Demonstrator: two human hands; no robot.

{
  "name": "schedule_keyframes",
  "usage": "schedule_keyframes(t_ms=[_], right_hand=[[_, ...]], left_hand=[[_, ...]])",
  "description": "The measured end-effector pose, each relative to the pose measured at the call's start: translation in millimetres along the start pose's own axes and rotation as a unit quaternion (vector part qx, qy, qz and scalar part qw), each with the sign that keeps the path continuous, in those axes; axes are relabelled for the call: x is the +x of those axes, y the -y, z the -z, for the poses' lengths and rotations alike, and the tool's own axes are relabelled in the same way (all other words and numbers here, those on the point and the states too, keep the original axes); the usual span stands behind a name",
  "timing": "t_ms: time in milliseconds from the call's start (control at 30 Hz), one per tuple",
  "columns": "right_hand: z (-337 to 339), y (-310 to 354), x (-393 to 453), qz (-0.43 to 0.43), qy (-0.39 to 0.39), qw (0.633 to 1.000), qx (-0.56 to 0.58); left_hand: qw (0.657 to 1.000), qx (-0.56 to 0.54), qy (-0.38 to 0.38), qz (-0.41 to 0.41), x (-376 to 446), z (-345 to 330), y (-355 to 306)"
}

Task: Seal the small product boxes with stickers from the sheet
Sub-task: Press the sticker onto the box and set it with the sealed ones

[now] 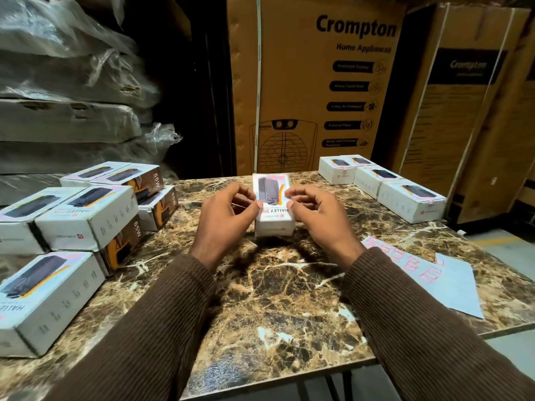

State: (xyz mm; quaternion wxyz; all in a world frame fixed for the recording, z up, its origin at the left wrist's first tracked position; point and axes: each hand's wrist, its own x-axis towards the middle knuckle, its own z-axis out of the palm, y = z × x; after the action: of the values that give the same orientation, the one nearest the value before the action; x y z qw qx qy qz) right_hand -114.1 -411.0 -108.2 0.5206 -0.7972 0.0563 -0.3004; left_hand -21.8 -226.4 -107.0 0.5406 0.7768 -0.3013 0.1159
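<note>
A small white product box (pixel 273 224) lies lengthwise in the middle of the marble table (pixel 269 299), its printed top facing up. My left hand (pixel 223 221) is at its left side, fingers curled and thumb tip against the box's left edge. My right hand (pixel 318 218) is at its right side, with the index finger and thumb pinching the box's right top edge. No sticker shows clearly in either hand. The sticker sheet (pixel 451 285), pale with rows of pink stickers (pixel 405 261), lies flat at the right.
Several similar boxes (pixel 86 218) are stacked at the table's left. Three more (pixel 405 198) sit in a row at the back right with pink stickers on their ends. Large Crompton cartons (pixel 318 82) stand behind the table, and plastic-wrapped stacks (pixel 63 96) are at the left.
</note>
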Motion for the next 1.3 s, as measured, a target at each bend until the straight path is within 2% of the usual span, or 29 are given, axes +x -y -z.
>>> schedule_keyframes(t_ms=[300,500,567,733,800,900,967,1067,1300], right_hand=[[2,-3,3,-0.048,0.025,0.998,-0.013],[2,-5,6,-0.059,0.039,0.997,-0.04],[3,-6,6,-0.025,0.037,0.996,-0.081],[1,-2,3,0.132,0.02,0.972,-0.192],[-3,2,-2,0.199,0.045,0.956,-0.212],[-9,6,-8,0.278,0.082,0.927,-0.24],[-10,7,-10,0.288,0.098,0.919,-0.252],[-9,8,-12,0.28,0.12,0.916,-0.26],[-9,10,-12,0.242,0.147,0.918,-0.278]], left_hand=[[0.997,0.072,0.037,0.017,2,-2,13],[0.996,0.08,0.038,0.014,3,-3,14],[0.997,0.078,0.026,0.009,4,-3,15],[0.996,0.07,0.002,-0.056,23,-2,10],[0.996,0.044,0.043,-0.062,40,-4,11],[0.987,0.017,0.153,-0.04,63,-9,15],[0.977,-0.002,0.214,-0.017,73,-11,19],[0.964,-0.008,0.266,-0.011,81,-13,26],[0.974,-0.054,0.221,0.016,71,-3,36]])
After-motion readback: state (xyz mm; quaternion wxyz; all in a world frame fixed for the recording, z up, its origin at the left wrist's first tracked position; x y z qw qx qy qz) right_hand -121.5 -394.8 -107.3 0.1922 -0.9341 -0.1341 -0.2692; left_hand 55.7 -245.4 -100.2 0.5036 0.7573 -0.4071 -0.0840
